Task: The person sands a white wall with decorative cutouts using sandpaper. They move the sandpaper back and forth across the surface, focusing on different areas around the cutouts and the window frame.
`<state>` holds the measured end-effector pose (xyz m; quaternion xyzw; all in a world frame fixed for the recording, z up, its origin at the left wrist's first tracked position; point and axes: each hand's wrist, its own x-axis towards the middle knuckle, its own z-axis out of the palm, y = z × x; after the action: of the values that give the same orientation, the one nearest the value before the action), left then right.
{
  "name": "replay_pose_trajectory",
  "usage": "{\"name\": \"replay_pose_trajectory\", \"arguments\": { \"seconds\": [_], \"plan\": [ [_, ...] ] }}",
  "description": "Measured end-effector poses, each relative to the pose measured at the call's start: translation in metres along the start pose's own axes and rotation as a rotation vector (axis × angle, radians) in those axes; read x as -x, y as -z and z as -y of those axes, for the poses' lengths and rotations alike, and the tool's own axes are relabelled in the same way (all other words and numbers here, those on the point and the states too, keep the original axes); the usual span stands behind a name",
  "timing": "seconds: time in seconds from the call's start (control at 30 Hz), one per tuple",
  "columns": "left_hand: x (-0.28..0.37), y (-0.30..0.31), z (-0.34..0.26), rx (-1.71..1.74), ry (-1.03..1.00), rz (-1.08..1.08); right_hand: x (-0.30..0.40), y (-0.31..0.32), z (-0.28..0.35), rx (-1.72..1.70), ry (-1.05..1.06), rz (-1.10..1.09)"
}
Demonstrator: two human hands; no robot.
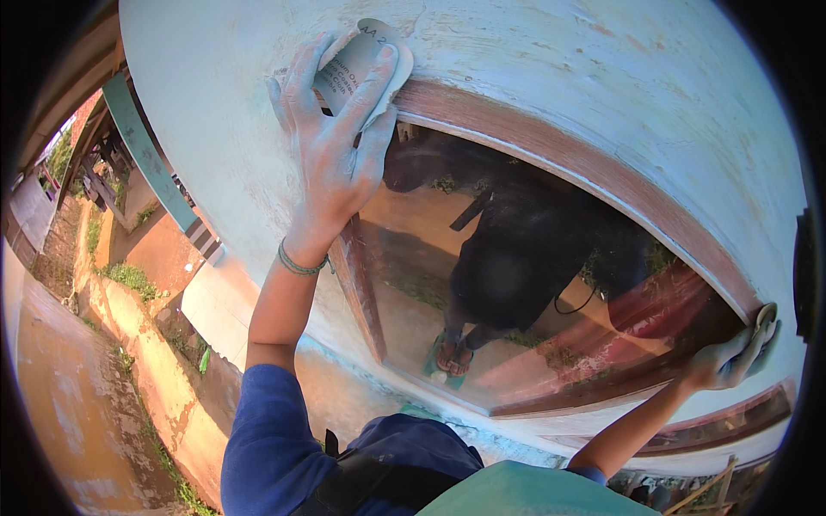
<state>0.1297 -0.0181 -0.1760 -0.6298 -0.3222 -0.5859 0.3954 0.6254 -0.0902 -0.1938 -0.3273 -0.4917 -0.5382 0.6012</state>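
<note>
My left hand [335, 138], coated in pale dust, presses a torn sheet of abrasive cloth [345, 80] against the light blue wall [516, 51]. Printed writing shows on the sheet's back, between my spread fingers. It lies at the upper left corner of the brown wooden window frame [548, 132]. At the frame's far right corner is my right hand [735, 361], also dusty. A small rounded pale edge [766, 315] shows by its fingertips; whether that hand holds something is unclear. Between both hands lies the dark window pane [413, 258], which reflects a standing person.
A second window [729, 422] shows at the lower right. On the left, a teal post [145, 148] stands past the wall's edge. Below it are a pale tiled ledge [216, 297], a concrete strip [155, 380] and tufts of grass. A green brim [529, 493] covers the bottom of the view.
</note>
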Motion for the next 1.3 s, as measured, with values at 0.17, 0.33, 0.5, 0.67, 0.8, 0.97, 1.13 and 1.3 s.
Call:
{"name": "replay_pose_trajectory", "arguments": {
  "seconds": [0.17,0.33,0.5,0.67,0.8,0.97,1.13,1.3],
  "plan": [
    [-0.018,-0.026,-0.075,0.040,-0.152,0.082,0.003,0.008,-0.011,0.048,-0.056,0.088],
    [-0.032,-0.036,-0.083,-0.010,-0.352,0.092,0.004,0.005,0.001,0.010,-0.166,0.034],
    [-0.064,-0.016,-0.039,-0.064,-0.122,-0.006,-0.014,0.012,0.008,-0.017,-0.120,0.105],
    [-0.083,-0.016,-0.017,0.085,-0.174,-0.084,-0.037,0.003,0.029,-0.136,0.027,0.171],
    [-0.085,-0.019,-0.040,-0.051,-0.283,0.015,-0.060,-0.008,0.053,-0.063,0.157,0.250],
    [-0.096,-0.015,-0.024,-0.097,-0.214,-0.022,-0.077,-0.018,0.064,-0.151,0.211,0.261],
    [-0.096,-0.014,-0.026,-0.155,-0.264,0.000,-0.086,-0.018,0.075,-0.125,0.278,0.299],
    [-0.093,-0.016,-0.028,-0.108,-0.289,-0.005,-0.094,-0.026,0.089,-0.170,0.338,0.305]
  ]
}}
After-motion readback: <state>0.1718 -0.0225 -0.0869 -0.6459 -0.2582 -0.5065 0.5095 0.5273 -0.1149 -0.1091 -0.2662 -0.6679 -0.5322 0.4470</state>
